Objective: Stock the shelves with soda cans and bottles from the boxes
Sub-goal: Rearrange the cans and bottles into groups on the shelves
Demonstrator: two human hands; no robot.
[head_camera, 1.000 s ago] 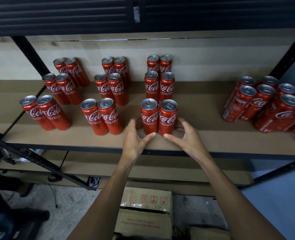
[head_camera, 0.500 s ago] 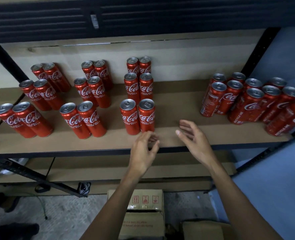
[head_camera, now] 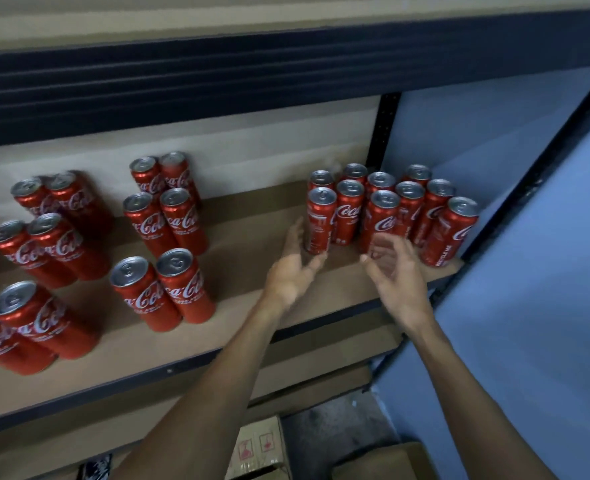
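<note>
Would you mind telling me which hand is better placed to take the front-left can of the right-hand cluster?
Left. The left hand is open beside the front-left can, thumb near its base; the right hand hovers before the neighbouring can.

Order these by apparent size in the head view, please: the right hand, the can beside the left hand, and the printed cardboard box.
1. right hand and printed cardboard box, about alike; the box is farther and cropped by the frame.
2. Coca-Cola can by the left hand.
</note>
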